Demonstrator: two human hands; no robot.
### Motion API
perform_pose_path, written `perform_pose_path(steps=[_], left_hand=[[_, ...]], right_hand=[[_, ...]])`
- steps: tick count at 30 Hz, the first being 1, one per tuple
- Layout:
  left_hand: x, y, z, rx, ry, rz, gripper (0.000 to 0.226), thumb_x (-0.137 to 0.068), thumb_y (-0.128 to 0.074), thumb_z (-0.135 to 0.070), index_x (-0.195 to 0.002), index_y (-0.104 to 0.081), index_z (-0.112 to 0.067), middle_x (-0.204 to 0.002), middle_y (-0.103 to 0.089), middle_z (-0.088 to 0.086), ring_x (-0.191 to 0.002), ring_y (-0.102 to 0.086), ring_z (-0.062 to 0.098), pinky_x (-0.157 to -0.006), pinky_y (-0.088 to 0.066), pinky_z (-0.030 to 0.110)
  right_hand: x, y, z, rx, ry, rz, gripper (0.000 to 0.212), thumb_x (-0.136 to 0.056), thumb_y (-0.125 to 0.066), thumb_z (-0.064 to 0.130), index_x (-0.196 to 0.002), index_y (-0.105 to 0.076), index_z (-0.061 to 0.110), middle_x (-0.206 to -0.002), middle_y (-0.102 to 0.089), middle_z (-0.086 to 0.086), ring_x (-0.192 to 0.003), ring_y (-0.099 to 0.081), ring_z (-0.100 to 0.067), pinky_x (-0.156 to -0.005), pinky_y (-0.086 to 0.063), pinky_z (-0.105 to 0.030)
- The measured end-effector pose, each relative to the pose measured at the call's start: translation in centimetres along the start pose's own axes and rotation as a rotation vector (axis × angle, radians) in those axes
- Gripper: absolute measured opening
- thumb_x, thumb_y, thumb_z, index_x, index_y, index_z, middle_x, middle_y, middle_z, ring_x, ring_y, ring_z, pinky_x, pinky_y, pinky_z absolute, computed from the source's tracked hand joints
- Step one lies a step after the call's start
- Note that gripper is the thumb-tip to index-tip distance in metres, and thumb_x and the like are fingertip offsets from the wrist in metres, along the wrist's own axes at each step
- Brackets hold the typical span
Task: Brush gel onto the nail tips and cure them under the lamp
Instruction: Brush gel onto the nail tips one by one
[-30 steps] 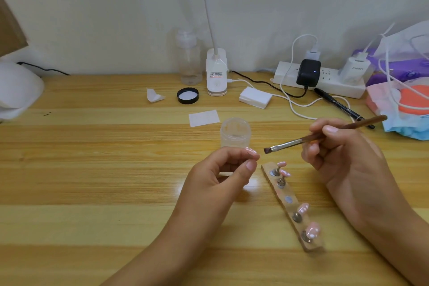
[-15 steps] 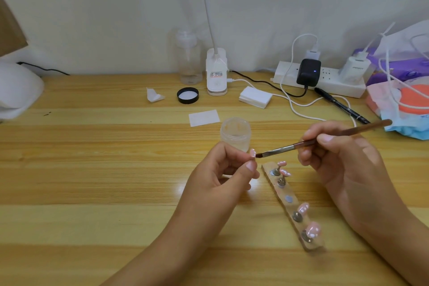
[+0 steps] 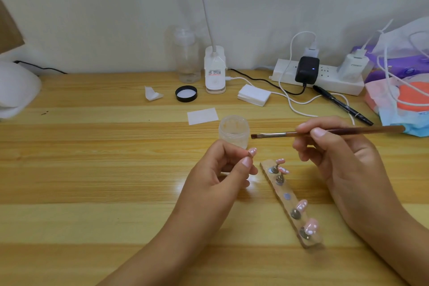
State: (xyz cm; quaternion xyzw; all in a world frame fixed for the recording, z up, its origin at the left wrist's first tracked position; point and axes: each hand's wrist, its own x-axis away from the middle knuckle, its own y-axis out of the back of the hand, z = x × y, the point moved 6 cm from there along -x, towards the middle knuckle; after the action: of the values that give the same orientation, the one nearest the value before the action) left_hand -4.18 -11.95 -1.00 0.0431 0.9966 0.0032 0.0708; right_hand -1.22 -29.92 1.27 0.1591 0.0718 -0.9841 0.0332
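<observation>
The left hand (image 3: 216, 176) is pinching one pink nail tip (image 3: 252, 152) between thumb and forefinger, its other fingers curling loosely under, and is holding the tip up just in front of the small clear jar (image 3: 234, 131). The right hand (image 3: 343, 160) is gripping a thin brush (image 3: 325, 132) like a pen, fingers curling round the handle. The flat bristles are pointing left and hovering above the tip, close to the jar's rim and touching neither. The step in hand is looking like the coating of this one tip. To do it well, the person is needing a steady left hand, perhaps braced on the bench (image 3: 92, 169), with the bristles laid flat and drawn along the tip in a thin even coat, keeping gel off the pinching fingers. Whether the bristles are carrying gel is too small to tell.

The tip is showing glossy pink with pale white dots near its end. Four similar tips are sitting on little stands on a wooden strip (image 3: 283, 188) just right of the left hand, with one round spot among them standing bare. A white domed thing (image 3: 16, 90) at the far left edge, probably the curing lamp, is lying well apart from both hands
</observation>
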Motion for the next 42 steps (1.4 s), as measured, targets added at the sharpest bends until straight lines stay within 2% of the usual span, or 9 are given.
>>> perform_pose_path(steps=[5, 7, 10, 17, 23, 29, 34, 38, 42], left_hand=[[-0.17, 0.03, 0.08, -0.016, 0.002, -0.008, 0.007, -0.083, -0.061, -0.032, -0.083, -0.064, -0.038, -0.084, -0.071, -0.011, -0.081, -0.065, 0.003, -0.07, -0.051, 0.019], [-0.21, 0.02, 0.02, -0.039, -0.004, 0.005, 0.004, -0.082, -0.064, -0.038, -0.085, -0.065, -0.039, -0.085, -0.07, -0.012, -0.083, -0.065, 0.007, -0.073, -0.053, 0.024], [-0.13, -0.04, -0.01, -0.059, -0.016, 0.018, 0.013, -0.077, -0.062, -0.046, -0.087, -0.067, -0.04, -0.088, -0.069, -0.012, -0.089, -0.064, 0.018, -0.078, -0.052, 0.034], [-0.12, -0.08, -0.05, -0.071, -0.004, 0.021, 0.006, -0.08, -0.065, -0.038, -0.084, -0.068, -0.041, -0.088, -0.069, -0.012, -0.088, -0.063, 0.008, -0.078, -0.051, 0.027], [0.0, -0.09, -0.14, -0.073, 0.011, 0.024, 0.008, -0.08, -0.063, -0.034, -0.083, -0.068, -0.04, -0.086, -0.069, -0.011, -0.088, -0.063, 0.009, -0.08, -0.05, 0.03], [-0.1, 0.09, -0.17, -0.077, 0.018, -0.022, 0.006, -0.078, -0.065, -0.036, -0.08, -0.069, -0.04, -0.09, -0.058, -0.005, -0.083, -0.055, 0.003, -0.069, -0.045, 0.012], [-0.11, 0.02, -0.23, -0.059, 0.035, -0.013, 0.006, -0.08, -0.064, -0.036, -0.082, -0.069, -0.038, -0.091, -0.07, -0.01, -0.081, -0.059, 0.001, -0.073, -0.049, 0.017], [-0.05, 0.02, -0.35, -0.033, 0.027, -0.014, 0.006, -0.08, -0.067, -0.031, -0.081, -0.07, -0.035, -0.084, -0.068, -0.015, -0.078, -0.057, 0.0, -0.068, -0.045, 0.011], [0.04, 0.06, -0.39, -0.029, 0.035, -0.007, 0.017, -0.086, -0.071, -0.016, -0.079, -0.071, -0.032, -0.076, -0.062, -0.016, -0.072, -0.053, -0.003, -0.063, -0.041, 0.008]], right_hand=[[0.0, 0.23, 0.02, -0.137, -0.046, -0.027, 0.02, -0.086, -0.055, 0.013, -0.084, -0.073, 0.022, -0.07, -0.064, -0.001, -0.071, -0.06, -0.011, -0.064, -0.05, -0.02], [0.05, 0.33, -0.08, -0.158, -0.066, -0.051, 0.003, -0.088, -0.065, 0.017, -0.087, -0.068, 0.016, -0.067, -0.064, 0.0, -0.066, -0.06, -0.011, -0.061, -0.051, -0.019], [0.06, 0.57, -0.31, -0.153, -0.079, -0.098, 0.016, -0.081, -0.061, 0.027, -0.087, -0.061, 0.012, -0.066, -0.065, 0.001, -0.062, -0.061, -0.01, -0.059, -0.051, -0.019], [0.13, 0.26, -0.22, -0.152, -0.083, -0.083, 0.022, -0.074, -0.066, 0.033, -0.086, -0.061, 0.015, -0.067, -0.066, 0.002, -0.06, -0.063, -0.01, -0.058, -0.052, -0.02], [0.15, 0.09, -0.26, -0.097, -0.024, -0.043, 0.003, -0.079, -0.07, 0.033, -0.079, -0.07, 0.031, -0.071, -0.068, 0.0, -0.064, -0.066, -0.012, -0.062, -0.053, -0.02], [0.15, 0.55, 0.21, -0.049, 0.036, -0.119, 0.015, -0.077, -0.069, 0.042, -0.086, -0.069, 0.029, -0.075, -0.071, -0.001, -0.073, -0.068, -0.015, -0.069, -0.055, -0.022], [0.11, 0.76, 0.07, -0.128, 0.006, -0.127, 0.017, -0.082, -0.074, 0.033, -0.088, -0.065, 0.02, -0.072, -0.068, 0.0, -0.068, -0.067, -0.013, -0.065, -0.053, -0.021], [0.09, 0.27, 0.09, -0.146, -0.023, -0.091, 0.029, -0.072, -0.07, 0.039, -0.088, -0.063, 0.015, -0.07, -0.066, -0.001, -0.064, -0.065, -0.013, -0.062, -0.053, -0.021], [0.22, 0.06, -0.01, -0.114, -0.012, -0.053, 0.018, -0.083, -0.074, 0.03, -0.087, -0.063, 0.016, -0.07, -0.066, 0.0, -0.064, -0.065, -0.014, -0.061, -0.053, -0.021]])
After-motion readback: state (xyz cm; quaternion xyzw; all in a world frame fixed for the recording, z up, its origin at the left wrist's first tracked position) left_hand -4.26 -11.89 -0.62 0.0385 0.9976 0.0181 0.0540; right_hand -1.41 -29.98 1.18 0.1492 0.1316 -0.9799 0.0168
